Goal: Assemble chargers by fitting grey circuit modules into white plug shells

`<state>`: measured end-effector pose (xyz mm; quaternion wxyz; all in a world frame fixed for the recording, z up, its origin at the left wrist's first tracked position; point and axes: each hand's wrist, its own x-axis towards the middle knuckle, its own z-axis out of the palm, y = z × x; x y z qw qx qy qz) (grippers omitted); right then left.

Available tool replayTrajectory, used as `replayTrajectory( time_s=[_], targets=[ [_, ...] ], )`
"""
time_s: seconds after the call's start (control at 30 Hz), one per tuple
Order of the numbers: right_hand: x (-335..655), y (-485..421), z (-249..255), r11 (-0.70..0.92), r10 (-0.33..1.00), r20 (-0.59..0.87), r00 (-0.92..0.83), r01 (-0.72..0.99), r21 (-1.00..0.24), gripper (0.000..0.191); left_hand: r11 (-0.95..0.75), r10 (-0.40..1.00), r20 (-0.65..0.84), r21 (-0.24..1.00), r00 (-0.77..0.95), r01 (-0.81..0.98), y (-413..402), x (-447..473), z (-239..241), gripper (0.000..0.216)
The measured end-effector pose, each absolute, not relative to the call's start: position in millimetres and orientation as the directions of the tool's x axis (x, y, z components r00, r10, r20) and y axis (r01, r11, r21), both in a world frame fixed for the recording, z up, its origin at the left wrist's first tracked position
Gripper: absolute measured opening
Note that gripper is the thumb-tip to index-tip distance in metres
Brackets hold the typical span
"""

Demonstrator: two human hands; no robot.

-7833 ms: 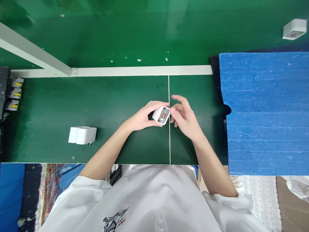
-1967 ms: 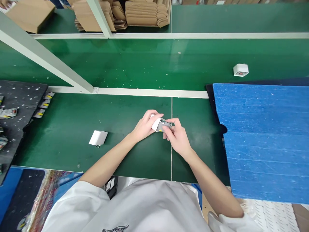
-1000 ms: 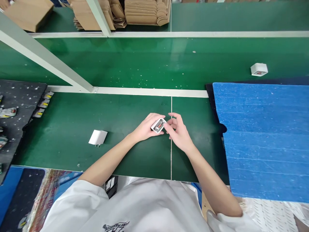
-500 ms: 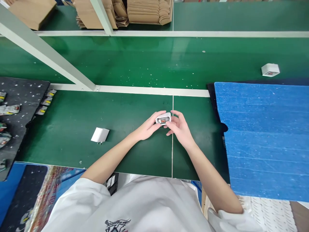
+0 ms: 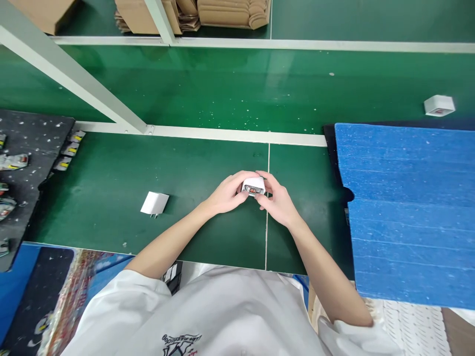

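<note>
Between both hands, above the green bench, is a white charger housing [image 5: 255, 183] whose open end faces me and shows circuit parts inside. My left hand [image 5: 230, 192] grips its left side, thumb below and fingers over the top. On the other side, my right hand [image 5: 276, 199] holds the housing with its thumb at the lower edge and fingers at the upper right. A white plug charger [image 5: 155, 203] with two prongs lies on the bench to the left of my hands.
A blue foam board [image 5: 404, 212] covers the right side. Another white housing [image 5: 439, 105] sits behind it. At left, a black foam board [image 5: 33, 143] carries several circuit boards. A white metal post [image 5: 74, 69] slants across the upper left. Folded cardboard [image 5: 226, 14] is stacked on the far shelf.
The housing has tipped slightly, showing more of its top. My right fingers have closed in around its upper right side. The whole view has shifted a little.
</note>
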<state>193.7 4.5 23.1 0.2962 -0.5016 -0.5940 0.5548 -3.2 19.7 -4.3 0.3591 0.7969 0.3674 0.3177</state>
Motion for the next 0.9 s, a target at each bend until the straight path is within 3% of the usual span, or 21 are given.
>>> replayTrajectory(
  time_s=[0.23, 0.5, 0.77, 0.9],
  targets=[
    [191, 3, 18, -0.067, 0.956, -0.165, -0.244, 0.367, -0.928, 0.047, -0.447, 0.856, 0.207, 0.758, 0.474, 0.476, 13, 4, -4, 0.042],
    [190, 3, 11, -0.076, 0.967, -0.153, -0.202, 0.344, -0.936, 0.048, -0.397, 0.871, 0.129, 0.753, 0.474, 0.524, 12, 5, -3, 0.042],
    [190, 7, 9, -0.099, 0.952, -0.137, -0.272, 0.146, -0.984, 0.055, -0.364, 0.858, 0.187, 0.879, 0.479, 0.308, 18, -3, -7, 0.052],
    [192, 9, 6, -0.077, 0.954, -0.113, -0.277, 0.139, -0.987, 0.062, -0.344, 0.856, 0.210, 0.914, 0.473, 0.216, 18, -1, -5, 0.050]
  ],
)
